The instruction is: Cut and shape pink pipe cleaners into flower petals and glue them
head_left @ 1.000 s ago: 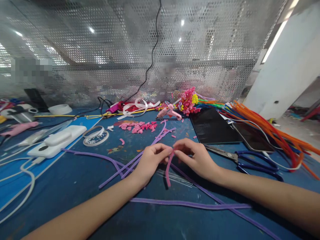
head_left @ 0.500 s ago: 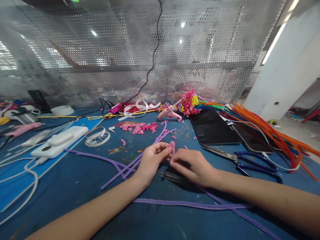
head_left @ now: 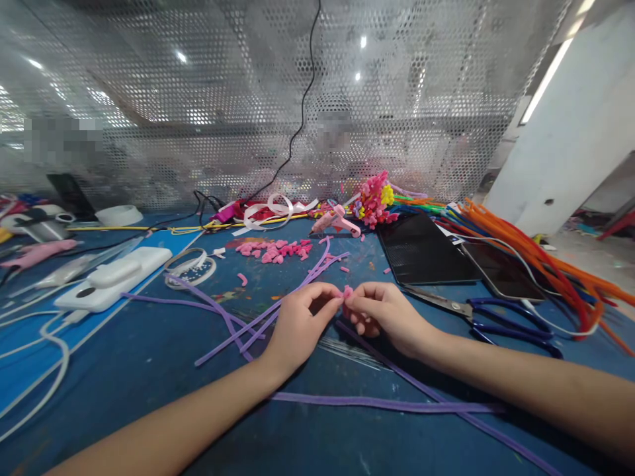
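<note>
My left hand (head_left: pixel 300 322) and my right hand (head_left: pixel 381 313) meet fingertip to fingertip over the blue table (head_left: pixel 149 370). Both pinch a small folded pink pipe-cleaner piece (head_left: pixel 346 292) between thumb and forefinger. Purple pipe cleaners (head_left: pixel 377 403) lie under and around my hands, running toward the left and the near edge. A heap of short pink pieces (head_left: pixel 275 250) sits farther back.
Blue-handled scissors (head_left: pixel 491 316) lie right of my hands, by a black tablet (head_left: pixel 421 251) and a phone (head_left: pixel 501 272). A bundle of orange pipe cleaners (head_left: pixel 536 264) is at the right. A pink glue gun (head_left: pixel 337 223), a tape roll (head_left: pixel 191 270) and a white power bank (head_left: pixel 112 277) lie behind and left.
The long pink pipe-cleaner strip that hung down from my fingers a second ago is now bent into a short piece pinched between both hands. My right hand dipped, then rose again.
</note>
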`<action>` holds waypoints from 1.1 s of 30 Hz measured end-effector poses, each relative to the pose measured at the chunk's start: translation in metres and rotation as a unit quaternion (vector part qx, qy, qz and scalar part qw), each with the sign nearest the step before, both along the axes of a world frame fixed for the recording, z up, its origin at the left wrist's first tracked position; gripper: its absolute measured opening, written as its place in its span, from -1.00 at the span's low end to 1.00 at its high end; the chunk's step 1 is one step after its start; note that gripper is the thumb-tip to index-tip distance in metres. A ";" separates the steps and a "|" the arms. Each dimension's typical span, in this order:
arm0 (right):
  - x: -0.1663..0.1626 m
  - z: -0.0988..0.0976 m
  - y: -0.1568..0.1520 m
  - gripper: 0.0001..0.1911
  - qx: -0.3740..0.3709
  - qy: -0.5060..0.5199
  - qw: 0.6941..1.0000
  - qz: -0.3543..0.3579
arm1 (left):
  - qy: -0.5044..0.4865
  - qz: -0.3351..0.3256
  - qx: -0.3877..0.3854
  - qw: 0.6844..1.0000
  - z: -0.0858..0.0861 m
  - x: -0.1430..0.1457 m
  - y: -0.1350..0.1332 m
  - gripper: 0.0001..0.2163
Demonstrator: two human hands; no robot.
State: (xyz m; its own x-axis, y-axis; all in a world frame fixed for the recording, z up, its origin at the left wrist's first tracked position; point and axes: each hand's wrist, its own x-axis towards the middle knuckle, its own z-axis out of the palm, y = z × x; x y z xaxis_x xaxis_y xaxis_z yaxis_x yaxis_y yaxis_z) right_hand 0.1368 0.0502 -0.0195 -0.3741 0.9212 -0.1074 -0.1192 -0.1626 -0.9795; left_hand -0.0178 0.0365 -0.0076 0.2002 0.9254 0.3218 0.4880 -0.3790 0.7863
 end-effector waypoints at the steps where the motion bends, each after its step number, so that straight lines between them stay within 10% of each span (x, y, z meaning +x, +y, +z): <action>1: 0.001 0.000 0.001 -0.74 0.011 0.007 1.000 -0.005 | 0.018 -0.006 0.018 1.000 0.001 -0.001 0.000 -0.88; 18: 0.018 -0.001 0.020 -0.75 0.352 -0.154 0.922 0.046 | -0.212 -0.114 -0.185 0.953 -0.002 0.000 0.008 -0.89; 25: 0.033 0.000 0.033 -0.80 0.636 -0.252 0.729 0.026 | -0.237 -0.127 -0.209 0.940 -0.001 0.001 0.005 -0.88; 33: 0.036 0.006 0.027 -0.71 0.743 -0.382 0.549 0.007 | -0.332 -0.108 -0.311 0.884 -0.002 0.005 0.003 -0.86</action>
